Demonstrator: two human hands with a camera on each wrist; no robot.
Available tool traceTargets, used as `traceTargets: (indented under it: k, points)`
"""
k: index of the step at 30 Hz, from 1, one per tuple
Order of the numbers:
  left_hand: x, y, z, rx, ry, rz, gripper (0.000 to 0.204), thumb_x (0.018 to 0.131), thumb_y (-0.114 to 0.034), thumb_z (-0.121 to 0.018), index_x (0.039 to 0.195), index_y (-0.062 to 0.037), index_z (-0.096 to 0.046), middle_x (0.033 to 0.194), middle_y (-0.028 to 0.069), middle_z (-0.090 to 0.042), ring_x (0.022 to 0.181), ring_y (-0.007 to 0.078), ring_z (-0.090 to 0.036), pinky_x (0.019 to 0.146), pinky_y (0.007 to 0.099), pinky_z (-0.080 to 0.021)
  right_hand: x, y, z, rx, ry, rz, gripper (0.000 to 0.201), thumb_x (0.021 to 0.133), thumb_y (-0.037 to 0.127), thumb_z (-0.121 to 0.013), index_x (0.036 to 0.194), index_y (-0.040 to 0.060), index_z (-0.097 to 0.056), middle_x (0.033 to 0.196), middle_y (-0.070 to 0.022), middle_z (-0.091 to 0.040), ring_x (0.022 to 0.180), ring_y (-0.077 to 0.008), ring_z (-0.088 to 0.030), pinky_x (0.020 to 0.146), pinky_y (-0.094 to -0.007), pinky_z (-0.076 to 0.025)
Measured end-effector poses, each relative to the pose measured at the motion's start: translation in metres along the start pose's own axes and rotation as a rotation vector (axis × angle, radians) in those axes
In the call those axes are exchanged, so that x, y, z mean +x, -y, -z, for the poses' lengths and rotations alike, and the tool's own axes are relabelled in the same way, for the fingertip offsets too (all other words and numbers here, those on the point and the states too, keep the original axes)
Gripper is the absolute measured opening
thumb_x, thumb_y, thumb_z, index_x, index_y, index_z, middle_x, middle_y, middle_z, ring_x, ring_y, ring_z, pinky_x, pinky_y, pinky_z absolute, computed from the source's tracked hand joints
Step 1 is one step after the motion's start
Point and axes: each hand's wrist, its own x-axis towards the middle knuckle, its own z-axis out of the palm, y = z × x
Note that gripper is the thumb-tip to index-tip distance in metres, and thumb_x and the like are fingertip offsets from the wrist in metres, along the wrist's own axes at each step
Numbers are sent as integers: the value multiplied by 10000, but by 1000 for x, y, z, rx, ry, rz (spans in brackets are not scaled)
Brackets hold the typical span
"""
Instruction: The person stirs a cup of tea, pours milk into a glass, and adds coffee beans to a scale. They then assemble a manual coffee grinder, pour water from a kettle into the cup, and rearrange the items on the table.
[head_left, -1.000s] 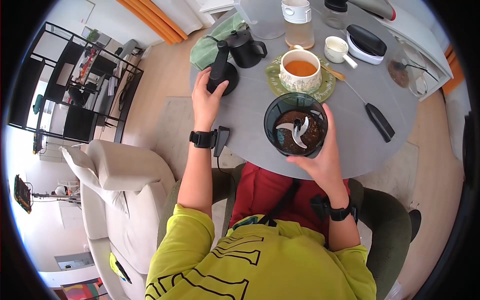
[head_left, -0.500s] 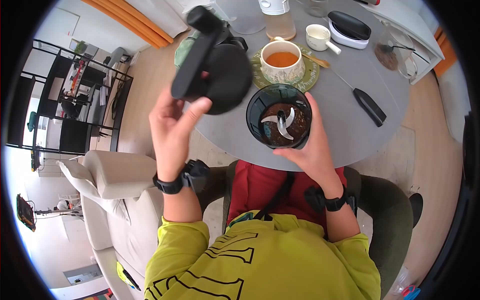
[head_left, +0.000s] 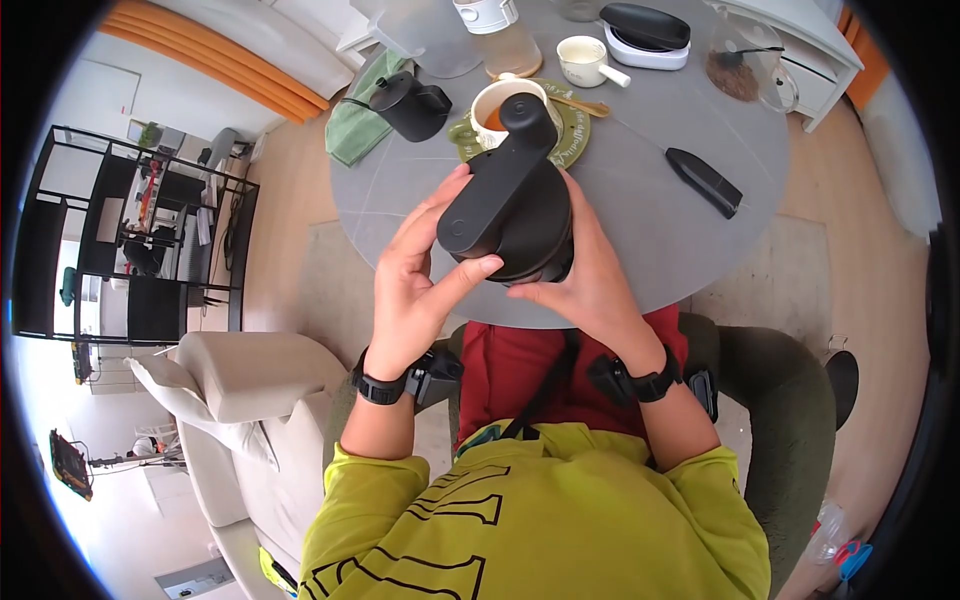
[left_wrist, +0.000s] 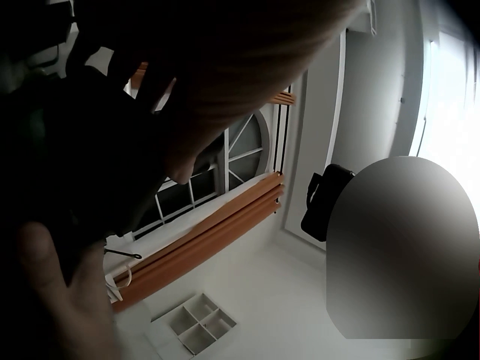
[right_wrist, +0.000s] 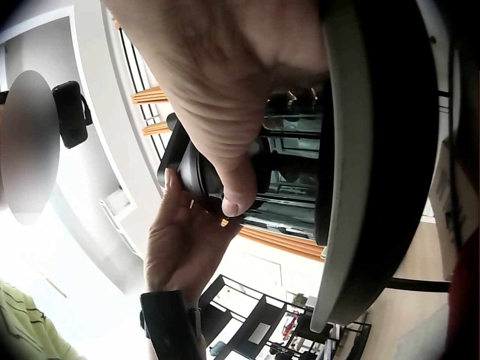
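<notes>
In the head view, a black crank lid (head_left: 525, 215) with a long arm and round knob sits over the chopper bowl, low in front of the body at the table's near edge. My left hand (head_left: 412, 285) grips the lid from the left, thumb along its near side. From the right, my right hand (head_left: 597, 265) holds the bowl, which the lid mostly hides from above. The right wrist view shows the clear, dark-tinted bowl (right_wrist: 292, 180) under the right hand, with the left hand (right_wrist: 184, 240) at the lid. The left wrist view is very dark around the hands.
Just beyond the lid, a cup (head_left: 488, 100) of orange liquid stands on a green plate (head_left: 572, 140). A black pot (head_left: 412, 107) and green cloth (head_left: 352, 135) are far left on the table (head_left: 640, 240). A black-handled tool (head_left: 704, 182) lies right; a white handled cup (head_left: 583, 58) stands behind.
My left hand has taken the black crank lid from beside the black pot, carried it right and set it over the bowl. The right hand has kept hold of the bowl.
</notes>
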Motion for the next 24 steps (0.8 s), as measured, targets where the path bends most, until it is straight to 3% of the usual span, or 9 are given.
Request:
traceTargets:
  k: [24]
  points:
    - [0, 6, 14, 7, 89, 23, 553, 764, -55, -748, 1276, 0, -547, 1423, 179, -440, 1344, 271, -391, 1098, 382, -290, -2, -5, -2, -24, -7, 28, 1083, 605, 231, -869, 1448, 20, -222, 1415, -226, -372, 1284, -396, -412, 1039, -431, -378]
